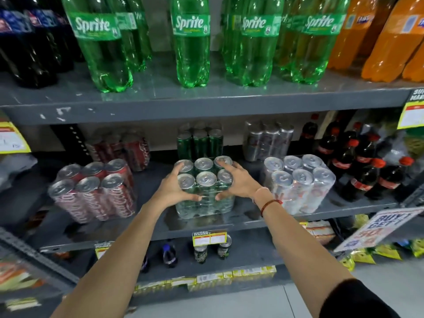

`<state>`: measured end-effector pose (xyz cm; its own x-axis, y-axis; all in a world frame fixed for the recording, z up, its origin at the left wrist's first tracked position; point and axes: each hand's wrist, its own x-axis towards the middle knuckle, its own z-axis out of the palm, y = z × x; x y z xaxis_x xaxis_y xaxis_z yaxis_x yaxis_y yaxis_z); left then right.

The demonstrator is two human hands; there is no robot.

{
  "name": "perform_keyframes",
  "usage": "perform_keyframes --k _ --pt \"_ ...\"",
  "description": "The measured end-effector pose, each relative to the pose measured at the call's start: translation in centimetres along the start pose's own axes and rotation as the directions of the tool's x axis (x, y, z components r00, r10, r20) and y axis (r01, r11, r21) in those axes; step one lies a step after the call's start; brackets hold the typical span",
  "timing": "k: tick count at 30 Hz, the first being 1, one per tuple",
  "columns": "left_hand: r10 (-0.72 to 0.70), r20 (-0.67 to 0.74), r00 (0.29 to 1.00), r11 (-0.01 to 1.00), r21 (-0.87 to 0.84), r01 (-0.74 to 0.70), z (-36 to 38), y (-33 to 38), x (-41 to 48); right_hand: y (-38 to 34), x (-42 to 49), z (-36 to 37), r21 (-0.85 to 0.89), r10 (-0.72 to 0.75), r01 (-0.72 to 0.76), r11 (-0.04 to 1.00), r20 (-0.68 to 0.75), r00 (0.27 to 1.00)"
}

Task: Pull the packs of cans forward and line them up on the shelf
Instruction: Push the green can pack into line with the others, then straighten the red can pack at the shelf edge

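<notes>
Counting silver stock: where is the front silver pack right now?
In the head view, the silver pack sits at the middle shelf's front, right of the green pack both hands hold, left of the cola bottles.

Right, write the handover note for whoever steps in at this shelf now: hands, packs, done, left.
Left hand and right hand: both clasp the green can pack from either side, at the front of the middle shelf.
Red can pack on its left and silver can pack on its right also sit forward, the red one angled.
Behind: rear red pack, rear green pack and rear silver pack stand deep on the shelf.
Done: three front packs forward.
Left: square the front row, likely bring the rear packs up.
</notes>
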<state>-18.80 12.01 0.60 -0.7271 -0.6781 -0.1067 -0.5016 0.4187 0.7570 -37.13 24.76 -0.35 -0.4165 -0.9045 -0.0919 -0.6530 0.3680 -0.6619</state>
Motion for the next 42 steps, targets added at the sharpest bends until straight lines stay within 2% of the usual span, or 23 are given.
perform_keyframes --k 17,24,26,28,31,33,36,39,42 --pt "0.045 0.04 0.998 0.999 0.007 -0.045 0.2 -0.7 -2.0 0.0 -3.3 1.1 0.009 0.033 -0.032 0.999 -0.047 0.998" --pt "0.094 0.079 0.992 0.995 -0.028 -0.092 -0.6 -1.4 -2.4 -0.5 -3.4 0.9 0.036 0.051 -0.052 0.998 0.029 0.998" --pt "0.104 0.017 0.994 0.99 -0.101 -0.102 -2.1 -2.2 -3.2 -1.7 -3.3 1.1 0.051 0.053 -0.051 0.997 -0.033 0.998" --pt "0.119 -0.136 0.984 0.983 -0.126 -0.136 -4.4 -3.5 -4.1 -4.3 -3.2 1.4 0.067 0.017 -0.007 0.998 -0.161 0.987" --pt "0.172 -0.378 0.91 0.981 -0.016 -0.192 -9.1 -5.5 -6.0 -9.9 -2.7 2.9 0.047 -0.119 0.136 0.99 -0.259 0.958" --pt "0.152 -0.459 0.875 0.988 0.037 -0.153 -12.3 -7.0 -6.8 -13.4 -1.5 5.0 0.041 -0.202 0.215 0.976 -0.209 0.957" --pt "0.077 -0.489 0.869 0.997 0.058 -0.056 -16.3 -10.7 -7.2 -17.3 1.3 9.3 0.046 -0.276 0.28 0.959 -0.079 0.958" --pt "-0.018 -0.452 0.892 0.999 0.017 0.029 -18.7 -13.0 -7.8 -19.8 3.7 13.0 0.052 -0.236 0.233 0.971 0.063 0.97" --pt "-0.088 -0.355 0.931 0.994 -0.096 0.058 -19.6 -14.8 -7.9 -20.9 5.4 15.3 0.026 -0.177 0.175 0.984 0.106 0.979"
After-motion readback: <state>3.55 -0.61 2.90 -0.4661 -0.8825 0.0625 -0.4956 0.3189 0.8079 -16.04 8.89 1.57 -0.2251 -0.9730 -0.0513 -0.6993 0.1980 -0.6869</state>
